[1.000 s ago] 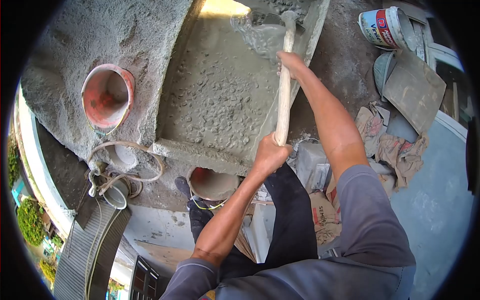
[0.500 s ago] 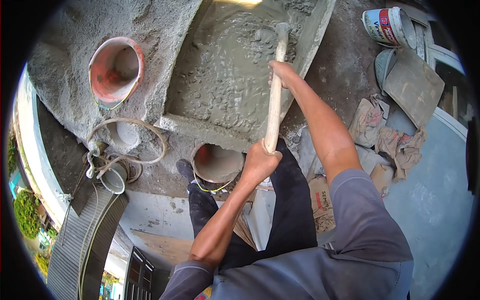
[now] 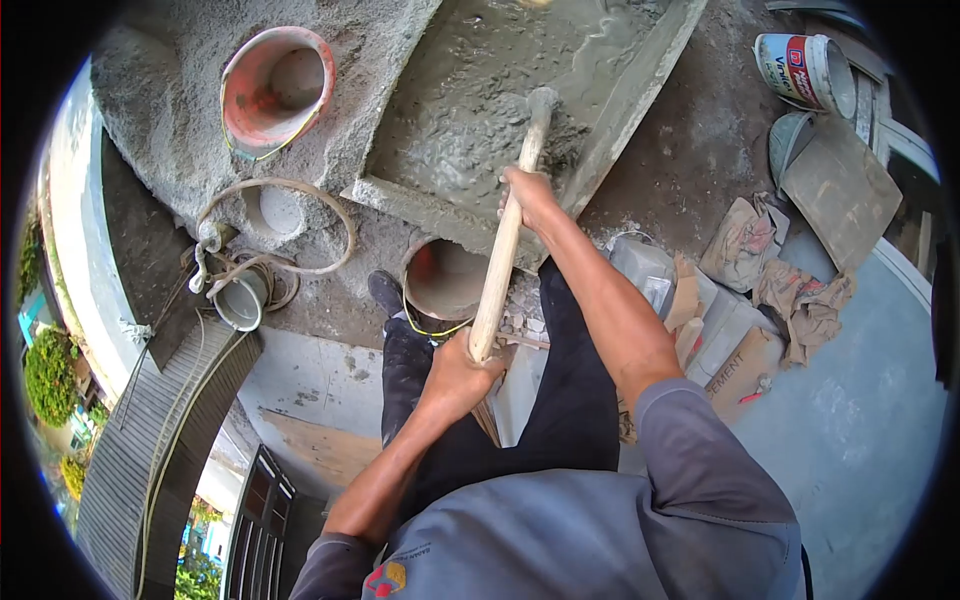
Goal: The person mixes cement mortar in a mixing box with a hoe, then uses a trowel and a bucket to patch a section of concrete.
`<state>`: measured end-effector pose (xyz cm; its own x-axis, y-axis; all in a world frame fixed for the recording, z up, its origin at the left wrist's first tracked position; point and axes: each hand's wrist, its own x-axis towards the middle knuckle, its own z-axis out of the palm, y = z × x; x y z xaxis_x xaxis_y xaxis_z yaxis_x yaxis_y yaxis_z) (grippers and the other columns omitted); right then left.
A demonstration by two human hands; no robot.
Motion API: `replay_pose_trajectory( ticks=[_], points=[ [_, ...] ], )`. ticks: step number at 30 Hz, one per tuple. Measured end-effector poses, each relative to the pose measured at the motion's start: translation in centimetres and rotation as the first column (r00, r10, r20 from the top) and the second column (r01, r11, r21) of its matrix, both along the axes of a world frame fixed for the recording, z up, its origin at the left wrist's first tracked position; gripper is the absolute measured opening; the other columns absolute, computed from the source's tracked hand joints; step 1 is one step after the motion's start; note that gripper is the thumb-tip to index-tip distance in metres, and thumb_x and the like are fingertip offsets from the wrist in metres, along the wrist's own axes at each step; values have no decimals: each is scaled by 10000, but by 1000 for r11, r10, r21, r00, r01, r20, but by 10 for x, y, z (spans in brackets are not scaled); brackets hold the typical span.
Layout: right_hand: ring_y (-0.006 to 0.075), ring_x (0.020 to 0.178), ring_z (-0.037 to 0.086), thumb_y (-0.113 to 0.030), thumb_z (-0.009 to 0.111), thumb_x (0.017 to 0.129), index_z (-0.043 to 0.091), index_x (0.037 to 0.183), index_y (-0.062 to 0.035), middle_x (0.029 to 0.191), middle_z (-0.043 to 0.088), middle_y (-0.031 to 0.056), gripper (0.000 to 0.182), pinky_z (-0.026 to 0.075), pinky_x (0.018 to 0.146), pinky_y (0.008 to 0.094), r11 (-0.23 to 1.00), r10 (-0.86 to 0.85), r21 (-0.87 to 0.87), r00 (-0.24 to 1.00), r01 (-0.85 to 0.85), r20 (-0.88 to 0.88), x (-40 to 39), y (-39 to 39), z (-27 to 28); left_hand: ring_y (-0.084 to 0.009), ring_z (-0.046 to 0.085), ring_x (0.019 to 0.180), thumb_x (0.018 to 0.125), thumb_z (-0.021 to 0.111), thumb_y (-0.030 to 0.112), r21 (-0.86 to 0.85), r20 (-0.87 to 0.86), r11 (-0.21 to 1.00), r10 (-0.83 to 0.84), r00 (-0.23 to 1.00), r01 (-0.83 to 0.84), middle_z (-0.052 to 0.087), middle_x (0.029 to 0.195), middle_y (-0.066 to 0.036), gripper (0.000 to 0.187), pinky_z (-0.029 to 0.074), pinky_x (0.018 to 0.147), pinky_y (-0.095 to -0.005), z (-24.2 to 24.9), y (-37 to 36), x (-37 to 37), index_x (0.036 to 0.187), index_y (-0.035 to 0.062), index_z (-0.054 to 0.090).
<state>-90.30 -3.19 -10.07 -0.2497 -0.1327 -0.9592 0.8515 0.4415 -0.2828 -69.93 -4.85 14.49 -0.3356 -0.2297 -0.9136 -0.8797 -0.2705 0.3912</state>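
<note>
A long-handled hoe (image 3: 507,240) slants from near my lap up into the mixing trough (image 3: 640,110). Its grey head end shows above the wet mortar (image 3: 450,130), while the blade is sunk and hidden. My left hand (image 3: 462,375) is closed round the butt of the wooden handle, over my legs. Further up the shaft, at the trough's near edge, my right hand (image 3: 530,197) grips the same handle. Beneath the trough's near edge, left of the handle, stands a mortar-stained bucket (image 3: 445,285).
A red bucket (image 3: 278,92) rests on the sand pile (image 3: 170,90) at left. A hose (image 3: 345,250) coils near a small grey pail (image 3: 240,300). Crumpled cement bags (image 3: 805,305), a board (image 3: 842,190) and a paint bucket (image 3: 805,72) lie on the right.
Both hands and the hoe have come back toward my body, dragging the hoe head nearer through the mortar. The camera view has shifted slightly, so the surroundings sit further right.
</note>
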Motion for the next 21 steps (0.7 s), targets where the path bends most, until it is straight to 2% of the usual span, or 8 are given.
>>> replay_pose_trajectory(
  ticks=[5, 9, 13, 14, 17, 18, 20, 21],
  points=[
    [211, 442, 531, -127, 612, 828, 481, 916, 27, 668, 494, 88, 220, 505, 386, 389, 988, -147, -36, 987, 150, 67, 69, -18, 75, -165, 565, 626, 708, 659, 90, -16, 75, 995, -101, 992, 103, 582, 675, -116, 230, 494, 620, -342, 43, -20, 83, 901, -16, 594],
    [186, 443, 531, -113, 614, 837, 438, 969, -1, 683, 500, 76, 247, 506, 385, 372, 960, -209, -172, 973, 223, 95, 39, -27, 101, -186, 561, 589, 689, 662, 91, -70, 50, 984, -161, 986, 164, 554, 647, -128, 255, 491, 597, -358, 34, -10, 76, 913, -6, 588],
    [166, 485, 514, -111, 659, 828, 421, 964, -12, 703, 494, 65, 291, 475, 404, 333, 962, -132, -260, 972, 79, -194, -89, -34, 84, -308, 704, 761, 711, 688, 95, -157, -199, 986, -91, 976, 60, 649, 791, -222, 372, 531, 722, -381, -30, 13, -36, 1045, -41, 599],
    [164, 494, 510, -112, 665, 827, 420, 968, 0, 704, 492, 66, 304, 474, 411, 331, 975, -85, -220, 962, 26, -260, -132, -38, 75, -161, 533, 643, 711, 659, 66, -194, -305, 981, -38, 952, -23, 552, 691, -97, 327, 474, 619, -345, -63, 26, -64, 1011, -41, 584],
    [170, 539, 539, -241, 709, 845, 517, 907, 12, 708, 507, 60, 323, 516, 472, 344, 971, 32, -188, 865, -145, -500, -259, -46, 26, -177, 585, 662, 725, 640, 102, -158, -435, 979, 45, 899, -125, 610, 730, -134, 315, 492, 634, -356, -121, 24, -189, 990, -63, 598],
    [170, 545, 545, -263, 695, 860, 523, 942, 9, 703, 504, 56, 331, 525, 486, 337, 980, 73, -121, 858, -155, -508, -300, -51, 3, -204, 600, 650, 722, 639, 115, -115, -433, 983, 82, 897, -145, 622, 718, -138, 309, 496, 630, -369, -139, 22, -222, 971, -64, 601],
    [245, 743, 618, -282, 584, 934, 635, 1084, 45, 867, 638, 120, 363, 517, 644, 437, 973, 209, 57, 754, -223, -623, -344, -61, -20, -221, 601, 618, 724, 640, 129, -166, -474, 978, 36, 880, -130, 623, 698, -136, 305, 493, 611, -372, -180, 17, -269, 961, -59, 607],
    [240, 741, 616, -292, 578, 943, 636, 1079, 44, 867, 639, 117, 367, 514, 640, 434, 977, 182, 29, 746, -212, -640, -367, -53, -62, -221, 602, 611, 726, 640, 133, -127, -448, 984, 58, 892, -127, 624, 697, -134, 303, 491, 602, -371, -189, 19, -278, 957, -59, 608]
  ],
)
